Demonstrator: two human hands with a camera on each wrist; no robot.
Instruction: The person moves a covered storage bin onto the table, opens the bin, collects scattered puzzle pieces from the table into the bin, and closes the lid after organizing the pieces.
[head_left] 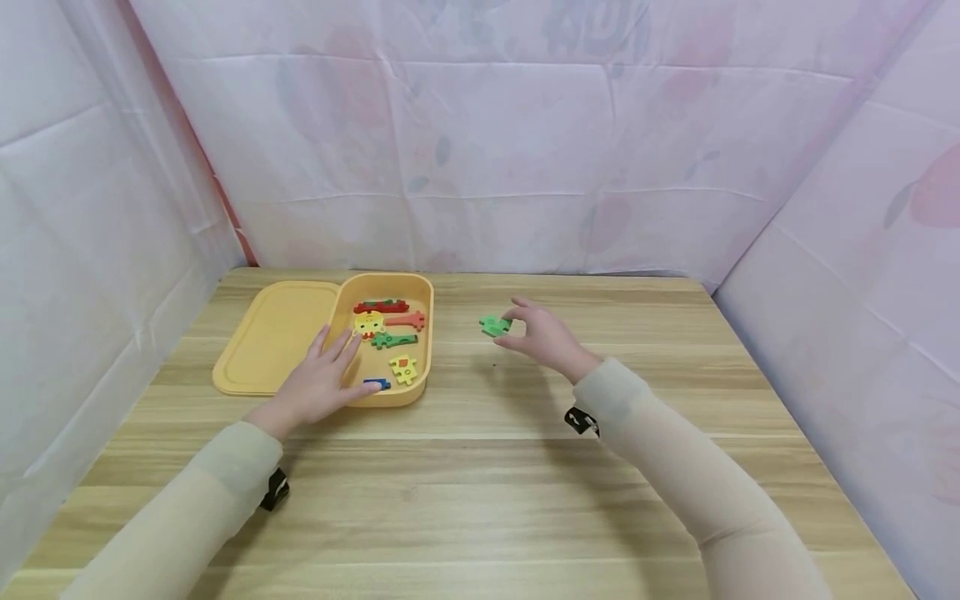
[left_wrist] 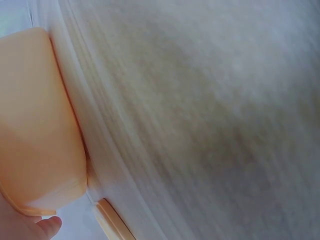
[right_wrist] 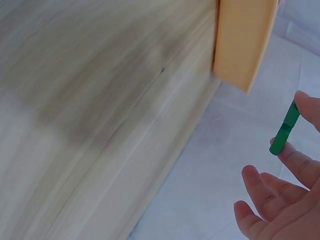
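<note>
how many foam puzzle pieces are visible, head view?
7. Six in the yellow plastic box: red strip, yellow round piece, red piece, green piece, yellow piece, blue piece. One green piece pinched by the right hand. The left hand may hide more.

A rectangular table of pale, light-brown wood [head_left: 480,492] with long horizontal grain bands is seen filling the lower part of the head view. The table is enclosed on three sides by thin, translucent white sheeting: a back sheet [head_left: 480,158] printed with faint pink and grey floral shapes, a left side sheet [head_left: 90,250] and a right side sheet [head_left: 862,275]. Fold creases are seen crossing the sheets in a grid. A reddish strip [head_left: 225,200] is glimpsed at the back left corner seam. The scene is evenly and softly lit, and faint shadows are cast on the wood.
</note>
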